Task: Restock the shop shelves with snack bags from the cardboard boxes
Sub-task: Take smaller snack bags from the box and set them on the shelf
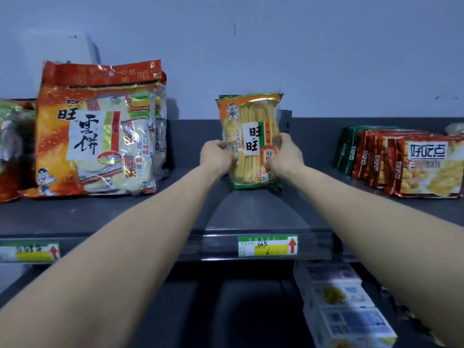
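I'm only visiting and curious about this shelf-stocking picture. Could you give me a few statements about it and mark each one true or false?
1. The left hand and the right hand both grip the small cracker bag, which is upright. True.
2. The large orange bag stands to the right of the small cracker bag. False: it stands to its left.
3. A price label with a red arrow sits on the edge of the shelf, below the held bag. True.
4. The red packets at the right lie flat in a pile. False: they stand upright in a row.
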{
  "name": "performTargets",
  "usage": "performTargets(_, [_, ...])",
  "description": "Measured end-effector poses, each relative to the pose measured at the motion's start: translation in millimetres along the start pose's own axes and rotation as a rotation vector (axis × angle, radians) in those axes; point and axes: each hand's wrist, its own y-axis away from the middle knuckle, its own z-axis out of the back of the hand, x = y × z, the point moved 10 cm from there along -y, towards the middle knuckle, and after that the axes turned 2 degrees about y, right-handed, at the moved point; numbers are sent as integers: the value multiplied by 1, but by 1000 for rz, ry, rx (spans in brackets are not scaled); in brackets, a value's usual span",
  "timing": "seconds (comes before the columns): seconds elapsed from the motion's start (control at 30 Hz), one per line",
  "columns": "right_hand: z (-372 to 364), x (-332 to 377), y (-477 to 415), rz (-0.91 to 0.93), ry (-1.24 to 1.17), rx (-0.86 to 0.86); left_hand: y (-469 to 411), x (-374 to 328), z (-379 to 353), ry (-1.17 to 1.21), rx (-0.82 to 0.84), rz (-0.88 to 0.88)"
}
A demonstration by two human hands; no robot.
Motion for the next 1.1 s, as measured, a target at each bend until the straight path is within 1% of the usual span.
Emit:
performTargets(0.1, [-9,-6,-12,-18,73,15,-9,1,-8,-65,1,-3])
performTargets(0.23, [-18,-5,-20,-23,53,28,-16,1,-7,-78,-9,-33])
performTargets(0.43, [-14,-6,-9,-22,68,-48,-10,1,1,-180,38,-54])
performTargets(0.63, [6,1,24,-25,119,-133,13,3,6,-283,134,-23])
performTargets(0.77, [8,27,61,75,65,-125,38,-9,21,-256,130,-72])
performTargets(0.93, [-10,60,145,222,25,-68,108,-21,47,-169,203,-157])
performTargets(1.0, [-23,59,184,235,-18,-39,142,-14,67,-140,214,-172])
performTargets(1.1, [-56,42,243,212,-40,14,189,26,99,-195,241,-130])
